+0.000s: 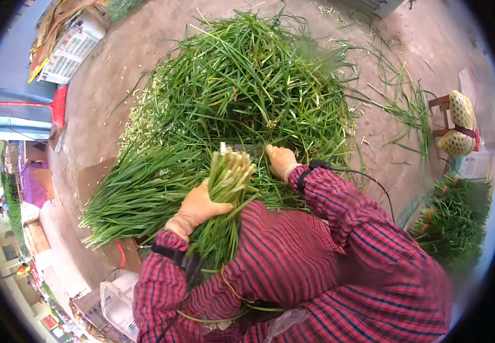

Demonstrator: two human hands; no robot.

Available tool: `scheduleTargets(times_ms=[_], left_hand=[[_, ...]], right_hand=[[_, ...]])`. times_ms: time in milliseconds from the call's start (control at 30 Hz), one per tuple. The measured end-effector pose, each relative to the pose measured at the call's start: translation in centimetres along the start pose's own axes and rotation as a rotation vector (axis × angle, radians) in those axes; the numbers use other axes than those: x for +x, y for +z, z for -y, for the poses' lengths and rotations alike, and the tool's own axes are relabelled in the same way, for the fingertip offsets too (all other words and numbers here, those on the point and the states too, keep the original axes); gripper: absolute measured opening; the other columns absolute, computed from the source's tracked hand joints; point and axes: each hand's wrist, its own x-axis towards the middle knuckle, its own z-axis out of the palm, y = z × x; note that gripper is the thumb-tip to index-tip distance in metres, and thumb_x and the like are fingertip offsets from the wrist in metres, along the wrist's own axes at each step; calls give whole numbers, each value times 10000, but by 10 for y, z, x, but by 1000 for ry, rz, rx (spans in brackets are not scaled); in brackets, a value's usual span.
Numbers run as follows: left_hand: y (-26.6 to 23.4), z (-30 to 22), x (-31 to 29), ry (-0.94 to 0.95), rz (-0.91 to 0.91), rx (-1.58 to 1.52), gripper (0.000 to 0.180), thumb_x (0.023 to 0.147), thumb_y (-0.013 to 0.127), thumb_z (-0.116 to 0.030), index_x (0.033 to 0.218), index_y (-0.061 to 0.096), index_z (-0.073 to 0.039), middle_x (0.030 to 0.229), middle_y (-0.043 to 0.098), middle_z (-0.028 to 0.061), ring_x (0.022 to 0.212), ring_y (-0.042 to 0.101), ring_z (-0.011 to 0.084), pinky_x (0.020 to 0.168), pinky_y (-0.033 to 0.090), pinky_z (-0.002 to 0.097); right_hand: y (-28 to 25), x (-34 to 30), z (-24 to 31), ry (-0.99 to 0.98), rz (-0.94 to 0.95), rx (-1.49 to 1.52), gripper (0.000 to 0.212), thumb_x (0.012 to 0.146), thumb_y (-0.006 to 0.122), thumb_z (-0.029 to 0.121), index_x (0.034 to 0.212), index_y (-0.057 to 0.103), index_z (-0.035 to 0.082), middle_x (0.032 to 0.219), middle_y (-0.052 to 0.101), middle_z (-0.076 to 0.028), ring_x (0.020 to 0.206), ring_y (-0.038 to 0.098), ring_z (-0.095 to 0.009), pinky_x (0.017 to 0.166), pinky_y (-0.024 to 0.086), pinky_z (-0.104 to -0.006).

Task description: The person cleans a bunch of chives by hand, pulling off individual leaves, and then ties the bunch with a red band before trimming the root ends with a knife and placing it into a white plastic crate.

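A thick bunch of garlic chives (233,171), its pale stem ends up and level, is gripped by my left hand (199,204). Its green leaves hang down beside my striped lap. Just right of the stem ends, my right hand (281,161) is closed, knuckles up; a thin greyish strip shows between it and the bunch, too unclear to name. To the left lies a neat layer of long chives (138,191). Beyond both hands rises a large tangled heap of loose green leaves (253,80), with short pale stem bits (138,117) along its left edge.
Tied chive bundles (453,220) lie at the right, below a small wooden stool (456,123) with a spotted cushion. A red broom (58,106) and a white crate (73,51) are at the far left. A dark cable (376,180) runs from my right wrist.
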Motion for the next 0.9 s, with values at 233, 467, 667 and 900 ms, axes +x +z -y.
scheduleTargets(times_ms=[233,467,667,900], left_hand=[[67,32,58,-307,-35,297,815,648,768,-433,1273,496,14,1010,712,210,941,703,363,837,556,430],[120,55,97,-369,-125,346,738,655,792,-384,1216,508,2,1017,699,209,938,700,374,841,558,450],[121,62,104,-403,-75,396,744,686,792,-367,1251,497,17,1033,694,186,933,709,333,811,563,409],[128,69,109,-400,-104,390,696,686,785,-347,1219,505,1,1003,700,177,925,713,328,807,561,411]], right_hand=[[-49,-104,-76,99,40,285,663,870,668,260,1472,401,179,1214,661,-226,1012,676,-409,861,547,-464],[-55,-159,-56,12,-58,668,533,905,631,188,1428,529,179,1236,651,-238,1114,639,-405,964,514,-431],[-49,-105,0,-75,-23,396,485,926,615,190,1395,495,157,1078,693,-212,981,664,-409,854,536,-468],[-47,-106,5,-20,122,331,446,928,613,199,1332,526,33,1048,682,-249,961,655,-435,837,533,-478]])
